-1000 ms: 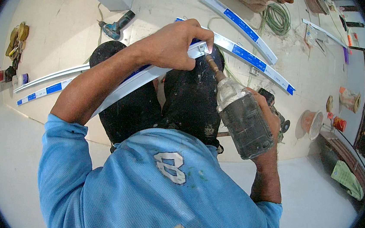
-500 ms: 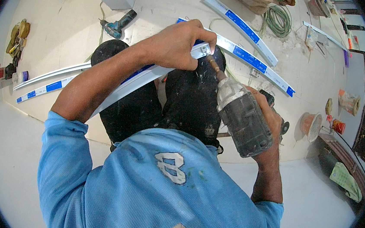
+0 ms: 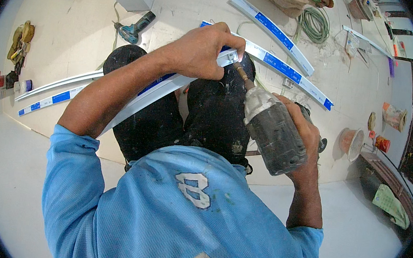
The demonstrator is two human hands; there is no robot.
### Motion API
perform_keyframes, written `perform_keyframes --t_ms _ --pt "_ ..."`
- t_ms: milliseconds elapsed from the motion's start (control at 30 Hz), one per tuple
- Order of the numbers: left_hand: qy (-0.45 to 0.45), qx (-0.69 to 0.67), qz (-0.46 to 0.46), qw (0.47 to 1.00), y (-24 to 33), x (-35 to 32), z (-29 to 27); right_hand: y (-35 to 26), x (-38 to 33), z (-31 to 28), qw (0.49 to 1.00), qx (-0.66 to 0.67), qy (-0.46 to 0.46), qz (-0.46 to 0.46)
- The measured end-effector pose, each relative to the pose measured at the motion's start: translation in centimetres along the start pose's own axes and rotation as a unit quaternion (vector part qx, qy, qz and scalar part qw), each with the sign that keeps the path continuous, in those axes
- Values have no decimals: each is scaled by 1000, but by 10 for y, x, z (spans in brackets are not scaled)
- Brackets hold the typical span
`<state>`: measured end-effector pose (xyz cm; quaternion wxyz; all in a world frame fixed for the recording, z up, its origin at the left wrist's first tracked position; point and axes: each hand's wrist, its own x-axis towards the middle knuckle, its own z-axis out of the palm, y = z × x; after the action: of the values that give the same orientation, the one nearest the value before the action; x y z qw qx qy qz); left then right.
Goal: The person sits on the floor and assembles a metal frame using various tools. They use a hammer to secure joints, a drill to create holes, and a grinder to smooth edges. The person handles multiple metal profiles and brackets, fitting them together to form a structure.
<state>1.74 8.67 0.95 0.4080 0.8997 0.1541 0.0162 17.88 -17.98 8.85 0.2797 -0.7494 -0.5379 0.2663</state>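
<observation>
A white metal profile with blue film (image 3: 156, 94) lies slantwise across my thighs. Near its upper end my left hand (image 3: 204, 51) is closed around it, thumb and fingers on either side. My right hand (image 3: 299, 122) grips a black and grey cordless impact driver (image 3: 277, 130), its handle mostly hidden under the tool body. The driver's long brown bit (image 3: 241, 73) points up and left, its tip against the open end of the profile. Whether a screw sits at the tip is too small to tell.
More blue-and-white profiles (image 3: 274, 29) lie on the floor ahead and at left. A teal cordless drill (image 3: 134, 27) rests beyond my left knee. Farther off are a coiled green hose (image 3: 314, 25), a bucket (image 3: 351, 143) at right and a tool pouch (image 3: 21, 41) at left.
The driver's rear end has shifted slightly up and left with my right hand. Its bit stays at the profile's end, and my left hand keeps its hold.
</observation>
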Motion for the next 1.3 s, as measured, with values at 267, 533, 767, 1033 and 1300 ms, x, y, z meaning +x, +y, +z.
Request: perform_keyframes --t_ms 267,533,767,1033,1300 --pt "10 9 25 1000 1 2 -2 7 3 -2 999 -10 -34 -11" --pt "11 7 16 1000 0 2 1 10 0 5 999 -13 18 -49" --pt "0 9 11 1000 3 1 -1 -4 0 6 998 52 8 35" --pt "-4 3 -3 1000 4 2 -3 5 -17 16 994 92 47 47" --pt "-12 -29 29 999 0 1 -14 32 -65 34 980 74 172 62"
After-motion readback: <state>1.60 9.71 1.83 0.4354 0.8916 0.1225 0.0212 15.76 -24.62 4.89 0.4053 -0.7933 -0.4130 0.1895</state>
